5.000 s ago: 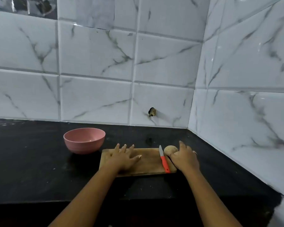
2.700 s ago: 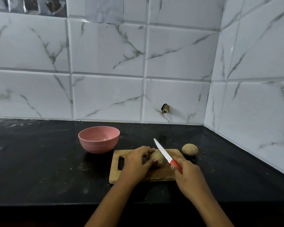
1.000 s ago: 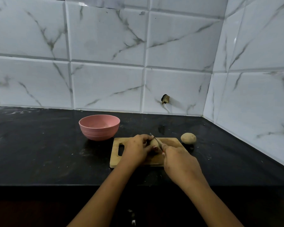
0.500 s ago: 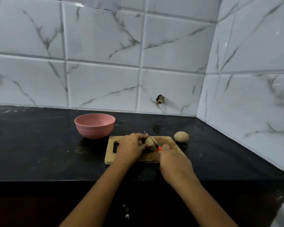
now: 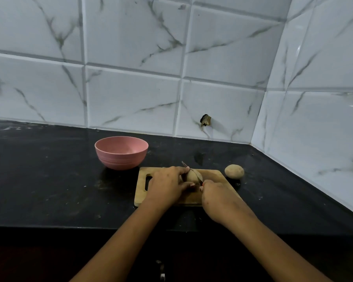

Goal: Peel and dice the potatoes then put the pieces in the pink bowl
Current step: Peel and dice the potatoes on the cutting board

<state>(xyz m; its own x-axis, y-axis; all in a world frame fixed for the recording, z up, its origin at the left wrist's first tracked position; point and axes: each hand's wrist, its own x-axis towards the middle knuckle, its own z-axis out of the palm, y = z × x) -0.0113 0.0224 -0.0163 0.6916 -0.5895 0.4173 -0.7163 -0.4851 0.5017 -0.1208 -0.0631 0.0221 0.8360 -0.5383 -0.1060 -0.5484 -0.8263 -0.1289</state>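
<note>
- The handle of the thin grey knife [image 5: 184,164] is hidden inside the right hand [image 5: 216,197].
- The left hand [image 5: 167,184] covers part of the round brown potato [image 5: 193,178].
- Both hands cover the middle of the flat wooden cutting board [image 5: 143,192].
- The small dark thing [image 5: 205,120] on the white tile wall [image 5: 130,102] is too small to tell.

A black worktop [image 5: 49,180] meets a corner. White veined wall tiles [image 5: 130,98] rise behind, one with a dark chipped spot [image 5: 205,120].
</note>
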